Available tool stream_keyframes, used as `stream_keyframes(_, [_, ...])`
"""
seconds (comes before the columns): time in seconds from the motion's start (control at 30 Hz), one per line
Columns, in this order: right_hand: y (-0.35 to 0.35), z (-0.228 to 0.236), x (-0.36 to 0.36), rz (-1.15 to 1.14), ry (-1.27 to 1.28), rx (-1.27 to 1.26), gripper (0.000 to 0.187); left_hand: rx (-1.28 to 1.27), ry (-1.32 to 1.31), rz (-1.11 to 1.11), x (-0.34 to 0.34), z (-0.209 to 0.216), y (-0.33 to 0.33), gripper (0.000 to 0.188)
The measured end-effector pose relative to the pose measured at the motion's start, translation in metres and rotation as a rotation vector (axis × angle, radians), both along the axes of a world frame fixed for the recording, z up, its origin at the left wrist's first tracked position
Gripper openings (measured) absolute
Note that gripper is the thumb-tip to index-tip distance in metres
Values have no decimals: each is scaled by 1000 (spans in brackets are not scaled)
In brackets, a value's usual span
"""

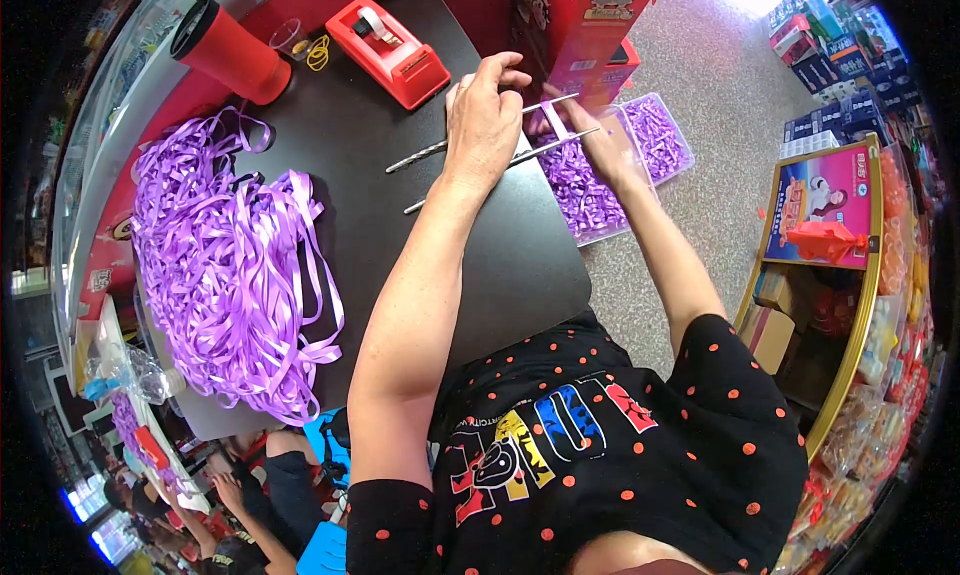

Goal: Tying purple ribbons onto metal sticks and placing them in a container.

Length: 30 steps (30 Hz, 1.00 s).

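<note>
Two thin, twisted metal rods [425,157] run side by side across the table's right edge. Over their middle lies my left hand [485,115], its fingers bent and the rods passing beneath it. A strip of purple ribbon [553,121] bridges the rods near their right ends. Just right of that strip is my right hand [600,143], smeared by motion, with its fingertips partly hidden. Under the rod ends stands a clear box [603,237] filled with short purple ribbon pieces. A large heap of loose purple ribbon [235,285] spreads over the table's left side.
On the dark table [490,285] stand a red tape dispenser [390,50], a red tumbler [230,55] and yellow rubber bands [318,53]. A second box of purple pieces [657,135] and red cartons [585,25] are beyond. Another person's hands [230,490] show lower left.
</note>
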State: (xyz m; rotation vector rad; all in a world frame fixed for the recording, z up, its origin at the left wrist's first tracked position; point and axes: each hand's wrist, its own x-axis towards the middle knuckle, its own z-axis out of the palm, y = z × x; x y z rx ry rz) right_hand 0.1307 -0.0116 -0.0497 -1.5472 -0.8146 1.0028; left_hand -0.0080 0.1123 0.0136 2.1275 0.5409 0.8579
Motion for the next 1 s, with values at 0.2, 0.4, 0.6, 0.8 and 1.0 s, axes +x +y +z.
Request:
stream_keyframes(0.2, [-69, 8, -59, -195, -321, 185, 41, -129, -211, 20, 1, 28, -9, 35])
stream_keyframes(0.4, [-77, 54, -82, -243, -353, 190, 32, -605, -385, -162, -7, 72, -29, 27])
stream_keyframes(0.6, [-68, 75, -69, -274, -296, 147, 35, -1480, -109, -283, -38, 37, -73, 14])
stream_keyframes(0.8, [-62, 89, -64, -279, -342, 83, 36, -1853, -267, -258, -14, 15, -114, 35])
stream_keyframes(1.0, [-58, 86, -62, -286, -244, 158, 34, -1778, -561, -317, 2, 8, -110, 44])
